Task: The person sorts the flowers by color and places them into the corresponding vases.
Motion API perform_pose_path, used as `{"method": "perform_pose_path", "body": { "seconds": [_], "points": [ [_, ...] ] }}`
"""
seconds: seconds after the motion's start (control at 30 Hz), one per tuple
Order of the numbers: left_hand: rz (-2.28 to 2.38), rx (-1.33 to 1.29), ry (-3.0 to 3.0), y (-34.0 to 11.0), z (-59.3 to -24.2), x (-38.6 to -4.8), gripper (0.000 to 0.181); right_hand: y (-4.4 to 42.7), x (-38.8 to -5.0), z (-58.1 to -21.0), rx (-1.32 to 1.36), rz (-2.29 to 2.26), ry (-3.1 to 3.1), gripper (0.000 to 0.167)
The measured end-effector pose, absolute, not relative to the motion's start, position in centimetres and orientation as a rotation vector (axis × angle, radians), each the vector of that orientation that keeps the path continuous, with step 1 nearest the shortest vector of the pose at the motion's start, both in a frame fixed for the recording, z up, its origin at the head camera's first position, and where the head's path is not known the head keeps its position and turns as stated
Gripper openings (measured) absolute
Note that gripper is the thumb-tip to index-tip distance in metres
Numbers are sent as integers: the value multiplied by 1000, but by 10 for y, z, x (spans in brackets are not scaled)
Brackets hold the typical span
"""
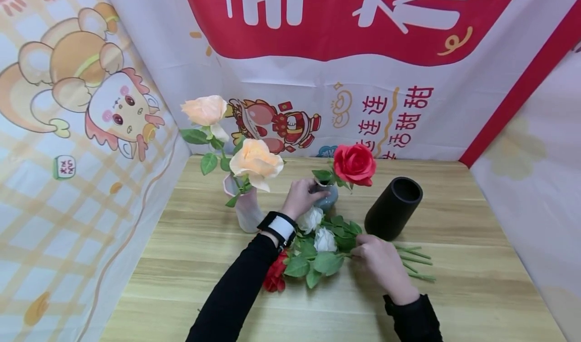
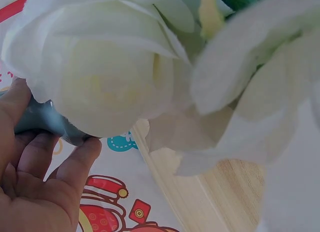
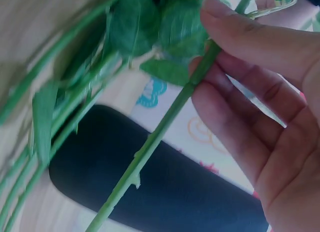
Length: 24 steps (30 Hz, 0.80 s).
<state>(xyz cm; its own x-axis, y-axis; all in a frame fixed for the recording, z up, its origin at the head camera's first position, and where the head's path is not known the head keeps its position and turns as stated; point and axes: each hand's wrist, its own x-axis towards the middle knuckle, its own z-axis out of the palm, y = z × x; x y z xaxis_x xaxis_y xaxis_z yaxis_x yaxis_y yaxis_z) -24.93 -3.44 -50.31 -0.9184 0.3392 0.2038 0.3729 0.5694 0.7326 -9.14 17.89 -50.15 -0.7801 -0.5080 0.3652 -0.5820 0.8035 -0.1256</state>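
My left hand [image 1: 300, 199] holds the small blue-grey vase [image 1: 329, 196] by its upper part, with thumb and fingers around it. A red rose [image 1: 355, 165] stands in that vase, leaning right. Below it, white roses [image 1: 325, 240] with green leaves lie in a pile on the table, partly under my left wrist. My right hand [image 1: 383, 264] pinches a green stem [image 3: 167, 114] between thumb and fingers at the pile's right side; which bloom it belongs to is hidden. White petals [image 2: 110, 81] fill much of the left wrist view, close to the vase.
A black cylindrical vase [image 1: 392, 208] stands right of the pile. On the left, a pale pink vase [image 1: 248, 212] holds peach roses [image 1: 256, 161]. Another red rose [image 1: 275, 274] lies beside my left forearm. Loose stems [image 1: 417, 261] stick out to the right over the wooden table [image 1: 476, 281].
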Motion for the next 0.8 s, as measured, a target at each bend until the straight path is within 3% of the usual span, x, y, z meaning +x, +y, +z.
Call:
{"method": "perform_pose_path", "body": {
  "seconds": [0.8],
  "points": [
    [-1287, -639, -2736, -37, -504, -249, 21, 225, -93, -497, 681, 664, -2406, 20]
  ]
}}
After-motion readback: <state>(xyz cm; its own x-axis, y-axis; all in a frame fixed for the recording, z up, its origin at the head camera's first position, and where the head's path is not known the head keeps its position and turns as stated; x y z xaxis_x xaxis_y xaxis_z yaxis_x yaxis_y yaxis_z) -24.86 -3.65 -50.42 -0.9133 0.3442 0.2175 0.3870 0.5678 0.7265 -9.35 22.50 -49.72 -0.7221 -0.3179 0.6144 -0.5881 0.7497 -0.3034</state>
